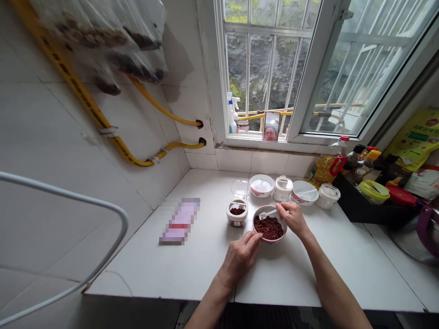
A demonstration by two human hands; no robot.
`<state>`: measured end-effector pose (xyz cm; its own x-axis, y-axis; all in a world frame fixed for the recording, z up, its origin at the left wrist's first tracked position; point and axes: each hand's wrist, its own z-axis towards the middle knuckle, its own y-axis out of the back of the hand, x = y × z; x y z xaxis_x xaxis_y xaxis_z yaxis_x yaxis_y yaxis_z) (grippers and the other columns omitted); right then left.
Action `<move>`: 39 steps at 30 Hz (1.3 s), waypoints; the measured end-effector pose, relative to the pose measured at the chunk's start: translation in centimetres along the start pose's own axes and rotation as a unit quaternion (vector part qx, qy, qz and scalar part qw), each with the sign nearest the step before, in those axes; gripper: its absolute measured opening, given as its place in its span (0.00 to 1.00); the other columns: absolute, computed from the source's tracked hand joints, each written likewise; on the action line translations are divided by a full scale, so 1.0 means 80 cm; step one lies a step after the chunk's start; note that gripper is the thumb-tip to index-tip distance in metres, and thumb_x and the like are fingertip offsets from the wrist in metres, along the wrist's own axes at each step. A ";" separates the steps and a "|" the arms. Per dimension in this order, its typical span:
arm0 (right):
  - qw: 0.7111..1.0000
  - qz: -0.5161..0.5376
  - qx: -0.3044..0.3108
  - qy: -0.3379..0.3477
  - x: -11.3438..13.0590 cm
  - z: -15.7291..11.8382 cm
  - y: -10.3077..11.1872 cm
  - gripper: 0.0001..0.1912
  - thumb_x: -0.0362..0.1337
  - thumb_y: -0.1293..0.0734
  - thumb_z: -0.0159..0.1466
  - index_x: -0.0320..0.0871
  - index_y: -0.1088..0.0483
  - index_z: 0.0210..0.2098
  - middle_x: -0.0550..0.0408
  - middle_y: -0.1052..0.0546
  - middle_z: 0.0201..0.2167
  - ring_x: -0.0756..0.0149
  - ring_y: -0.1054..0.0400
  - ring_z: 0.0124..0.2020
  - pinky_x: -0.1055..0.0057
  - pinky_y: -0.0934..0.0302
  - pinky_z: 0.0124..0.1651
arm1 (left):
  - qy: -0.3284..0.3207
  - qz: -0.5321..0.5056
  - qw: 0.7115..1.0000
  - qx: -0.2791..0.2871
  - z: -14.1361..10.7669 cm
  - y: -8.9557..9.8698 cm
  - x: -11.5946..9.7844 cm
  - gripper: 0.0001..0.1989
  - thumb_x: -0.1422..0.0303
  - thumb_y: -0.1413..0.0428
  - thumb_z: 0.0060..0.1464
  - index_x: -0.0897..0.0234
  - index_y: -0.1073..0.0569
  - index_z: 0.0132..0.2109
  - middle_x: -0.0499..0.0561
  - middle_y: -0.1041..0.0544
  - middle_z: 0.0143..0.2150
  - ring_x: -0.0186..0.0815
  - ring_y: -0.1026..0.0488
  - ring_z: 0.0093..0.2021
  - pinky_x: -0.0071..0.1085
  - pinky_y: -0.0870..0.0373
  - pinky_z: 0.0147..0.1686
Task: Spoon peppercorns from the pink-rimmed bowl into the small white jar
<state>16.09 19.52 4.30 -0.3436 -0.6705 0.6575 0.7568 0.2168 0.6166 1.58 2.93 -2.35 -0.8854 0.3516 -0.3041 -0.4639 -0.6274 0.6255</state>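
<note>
A bowl (256, 214) filled with small dark reddish-brown pieces (270, 228), which look like dried peppercorns, stands on the white counter. My left hand (243, 251) is closed on its near left rim, thumb and fingers pressed together there. Between the fingers of my right hand (293, 218) is the handle of a small white spoon (263, 215), its head over the pieces at the bowl's far left side. Just left of the bowl stands an open spice jar (236, 220) with the same dark pieces inside and its clear lid (240, 188) tipped back.
Behind are a bowl of white powder (261, 186), a lidded jar (283, 188), a bowl with a white spoon (304, 193) and another jar (328, 196). An oil bottle (324, 167) and a black condiment box (356, 205) stand right. A phone (271, 125) leans at the window; a blurred purple item (180, 221) lies left.
</note>
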 end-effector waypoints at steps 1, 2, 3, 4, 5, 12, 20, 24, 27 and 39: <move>1.000 0.015 0.002 -0.020 -0.001 0.000 0.000 0.26 0.48 0.41 0.64 0.44 0.43 0.12 0.59 0.37 0.11 0.71 0.43 0.17 0.72 0.47 0.26 | -0.002 -0.001 1.000 -0.002 0.000 0.000 0.000 0.14 0.76 0.54 0.64 0.65 0.30 0.52 0.54 0.22 0.39 0.33 0.22 0.35 0.23 0.25 0.31; 0.999 0.032 0.005 -0.040 -0.002 -0.001 -0.001 0.26 0.48 0.41 0.63 0.44 0.42 0.12 0.59 0.36 0.11 0.71 0.43 0.17 0.72 0.47 0.25 | -0.002 -0.001 1.000 -0.004 0.001 0.001 -0.001 0.13 0.76 0.54 0.64 0.65 0.30 0.52 0.54 0.22 0.39 0.33 0.22 0.35 0.23 0.25 0.31; 0.997 0.050 0.007 -0.058 -0.003 -0.001 -0.001 0.25 0.48 0.41 0.63 0.44 0.41 0.13 0.58 0.36 0.11 0.70 0.42 0.17 0.72 0.47 0.25 | -0.001 -0.002 1.000 -0.005 0.001 0.001 -0.001 0.13 0.76 0.54 0.64 0.65 0.30 0.52 0.54 0.22 0.39 0.33 0.22 0.35 0.23 0.25 0.31; 0.995 0.066 0.010 -0.071 -0.004 -0.001 -0.001 0.25 0.48 0.40 0.63 0.44 0.41 0.13 0.58 0.35 0.11 0.70 0.42 0.17 0.72 0.46 0.24 | 0.000 -0.001 1.000 -0.004 0.001 0.001 -0.001 0.13 0.76 0.54 0.64 0.65 0.30 0.52 0.54 0.22 0.39 0.33 0.22 0.35 0.23 0.25 0.31; 0.994 0.079 0.012 -0.078 -0.004 -0.001 0.000 0.25 0.48 0.40 0.62 0.44 0.40 0.13 0.58 0.34 0.12 0.70 0.41 0.17 0.73 0.45 0.24 | 0.001 0.000 1.000 -0.002 0.001 0.001 -0.001 0.13 0.76 0.54 0.64 0.65 0.30 0.52 0.54 0.22 0.39 0.33 0.21 0.35 0.23 0.25 0.31; 1.000 -0.006 0.010 0.023 0.007 0.000 -0.010 0.27 0.47 0.40 0.65 0.44 0.45 0.11 0.59 0.38 0.10 0.71 0.44 0.17 0.70 0.43 0.30 | 0.009 -0.003 1.000 0.002 -0.001 -0.002 0.000 0.14 0.76 0.54 0.64 0.64 0.29 0.52 0.54 0.22 0.39 0.33 0.22 0.34 0.24 0.25 0.33; 0.995 0.074 0.041 -0.046 0.010 -0.001 -0.004 0.25 0.48 0.40 0.63 0.44 0.40 0.12 0.58 0.34 0.11 0.70 0.42 0.17 0.72 0.45 0.24 | 0.014 -0.009 1.000 0.008 -0.001 0.000 -0.001 0.13 0.75 0.55 0.65 0.64 0.30 0.52 0.54 0.22 0.40 0.34 0.22 0.35 0.24 0.25 0.33; 0.988 0.126 0.046 -0.080 0.006 0.000 -0.001 0.25 0.50 0.39 0.61 0.45 0.39 0.13 0.57 0.33 0.12 0.70 0.41 0.16 0.72 0.44 0.24 | 0.009 -0.010 1.000 0.004 0.000 0.001 -0.001 0.13 0.76 0.54 0.65 0.64 0.30 0.52 0.54 0.22 0.40 0.33 0.22 0.35 0.24 0.25 0.33; 0.982 0.160 0.036 -0.096 0.005 0.001 -0.003 0.26 0.53 0.38 0.60 0.45 0.39 0.13 0.57 0.34 0.11 0.69 0.40 0.17 0.71 0.43 0.25 | 0.003 -0.006 1.000 -0.003 0.001 0.001 -0.002 0.13 0.76 0.54 0.64 0.65 0.30 0.52 0.54 0.22 0.39 0.34 0.22 0.35 0.24 0.25 0.31; 0.958 -0.117 -0.099 0.243 0.080 0.005 -0.048 0.21 0.40 0.42 0.71 0.44 0.38 0.22 0.59 0.31 0.18 0.68 0.38 0.25 0.62 0.45 0.55 | 0.005 -0.017 1.000 -0.015 -0.002 -0.006 0.000 0.14 0.77 0.56 0.64 0.64 0.30 0.50 0.52 0.24 0.37 0.33 0.23 0.34 0.24 0.26 0.31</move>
<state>10.73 14.65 6.31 -0.2528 -0.9460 0.2028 0.7978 -0.0852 0.5969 1.82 3.09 -2.78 -0.8696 0.3655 -0.3319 -0.4937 -0.6365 0.5926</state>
